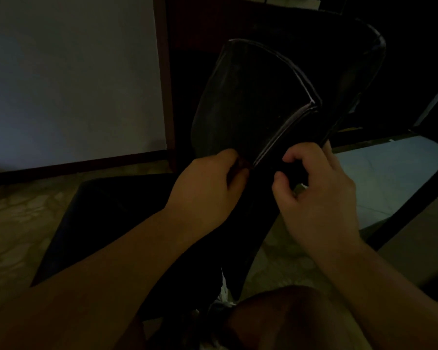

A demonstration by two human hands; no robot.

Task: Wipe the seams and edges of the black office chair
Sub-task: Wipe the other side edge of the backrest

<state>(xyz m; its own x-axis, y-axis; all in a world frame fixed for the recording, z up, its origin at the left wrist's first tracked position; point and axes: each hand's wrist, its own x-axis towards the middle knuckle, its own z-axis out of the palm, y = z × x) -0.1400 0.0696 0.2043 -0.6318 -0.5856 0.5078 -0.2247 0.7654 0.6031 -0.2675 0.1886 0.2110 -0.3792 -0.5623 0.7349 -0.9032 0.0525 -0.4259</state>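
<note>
Dim room; black office chair (250, 102) seen from behind and above, its padded backrest filling the centre of the view and leaning toward one o'clock. A pale piped seam (283, 132) runs along the backrest edge from the corner near one o'clock down toward six o'clock, ending between the two hands.

Progress, as a judgement: wiping is under way on this seam, at its lower stretch. The upper run and the curved top edge at twelve o'clock carry a faint sheen, but whether they are already wiped cannot be told in this light. The seat (106, 218), dark at eight o'clock, and the far edge of the chair at two o'clock appear still to be done.

Left hand (208, 188): fingers curled inward against the backrest just at the seam's lower end, pinching something small and dark, probably a cloth, though it is too dim to confirm.

Right hand (316, 193): fingers bent and gripping the narrow side edge of the backrest, thumb on the near face, bracing the chair.

Pale floor (23, 223) lies beneath
</note>
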